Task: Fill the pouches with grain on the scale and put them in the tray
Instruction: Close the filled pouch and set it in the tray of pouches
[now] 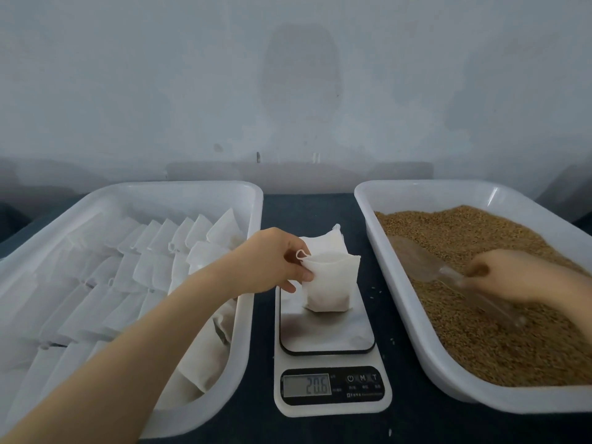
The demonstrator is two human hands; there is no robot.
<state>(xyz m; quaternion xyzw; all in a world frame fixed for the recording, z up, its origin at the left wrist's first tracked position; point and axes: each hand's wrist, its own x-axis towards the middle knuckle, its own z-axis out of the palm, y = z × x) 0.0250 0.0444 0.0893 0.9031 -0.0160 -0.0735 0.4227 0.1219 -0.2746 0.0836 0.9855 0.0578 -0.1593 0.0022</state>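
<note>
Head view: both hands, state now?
Left hand: pinches the small white fabric pouch at its rim.
Right hand: grips the clear plastic scoop, blurred.

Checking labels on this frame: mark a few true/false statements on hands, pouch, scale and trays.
1. The left hand pinches the white fabric pouch standing on the white digital scale. True.
2. The scale's display reads zero. False: it shows 20.6.
3. The right hand grips a clear plastic scoop in the brown grain. True.
4. The grain lies in the left white plastic tray. False: it fills the right white plastic tray; the left one holds white pouches.
</note>
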